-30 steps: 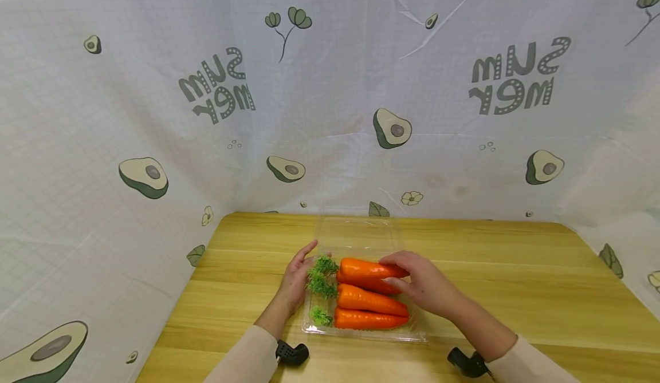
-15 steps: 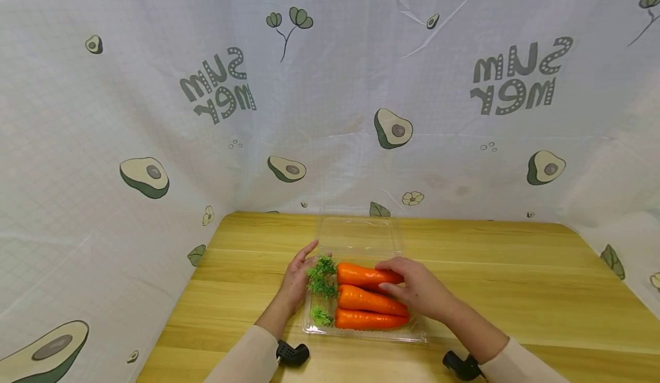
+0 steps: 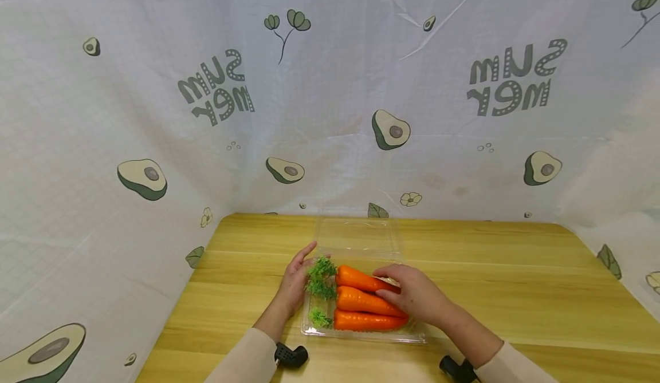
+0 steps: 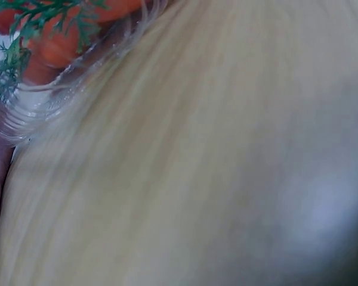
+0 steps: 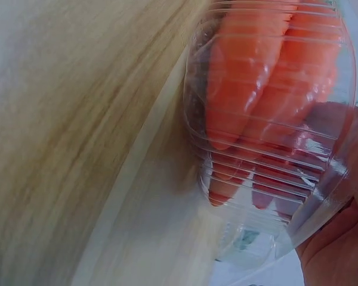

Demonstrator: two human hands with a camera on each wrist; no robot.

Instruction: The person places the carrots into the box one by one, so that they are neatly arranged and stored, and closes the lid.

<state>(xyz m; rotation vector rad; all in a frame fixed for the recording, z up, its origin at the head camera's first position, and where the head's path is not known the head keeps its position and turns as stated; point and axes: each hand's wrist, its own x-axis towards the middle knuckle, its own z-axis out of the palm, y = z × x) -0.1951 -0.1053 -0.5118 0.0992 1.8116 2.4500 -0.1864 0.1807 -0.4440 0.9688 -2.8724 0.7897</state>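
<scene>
Three orange carrots with frilly green tops lie side by side in a clear plastic box, tips to the right. My right hand (image 3: pixel 420 294) reaches over the box's right end, thumb and fingers around the tip of the farthest carrot (image 3: pixel 356 278). The middle carrot (image 3: pixel 363 300) and the nearest carrot (image 3: pixel 368 320) lie in front of it. Through the clear box wall (image 5: pixel 274 167), the right wrist view shows the carrots' tips. My left hand (image 3: pixel 295 283) rests against the box's left side with fingers extended, beside the green tops (image 3: pixel 321 277). Its fingertips are partly hidden.
The box's clear lid (image 3: pixel 357 235) lies folded back behind it. Box and lid rest on a wooden table (image 3: pixel 490 268). A white curtain (image 3: pixel 330 114) with printed avocados hangs behind and at the sides of the table.
My right hand has moved toward me, bringing the farthest carrot down close to the middle one. A red-orange carrot under it is now covered. The left hand stays put.
</scene>
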